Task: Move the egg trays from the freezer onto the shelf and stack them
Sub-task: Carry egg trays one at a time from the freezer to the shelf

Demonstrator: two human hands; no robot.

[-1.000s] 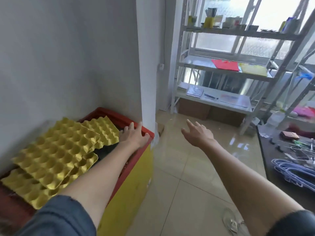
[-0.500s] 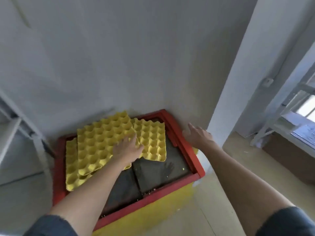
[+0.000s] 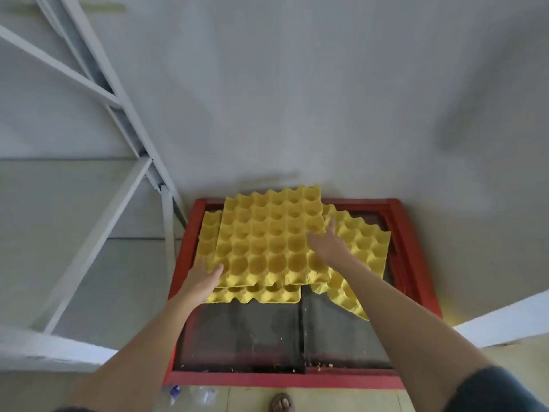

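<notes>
1. Top tray [image 3: 269, 237]: on freezer [image 3: 411, 248], overlapping two trays [image 3: 361, 251].
2. Left hand [image 3: 202, 281], 7 o'clock corner; right hand [image 3: 328, 248], 3 o'clock edge; fingers wide, nothing gripped.
3. Risk: nested lower trays lifting along, then dropping.

The egg trays [image 3: 269, 242] are bright yellow, with a regular pattern of round cups in rows, like a honeycomb. The freezer [image 3: 416, 263] has a red frame around dark grey, nearly black sliding lids [image 3: 243, 334] – some pale crumbs are on them. The wall [image 3: 297, 99] behind is plain light grey. The shelf frame [image 3: 98, 84] on the left is white-grey metal. The floor tiles [image 3: 237, 399] below are beige. The sleeve [image 3: 487, 394] on the right arm is dark blue-grey.
</notes>
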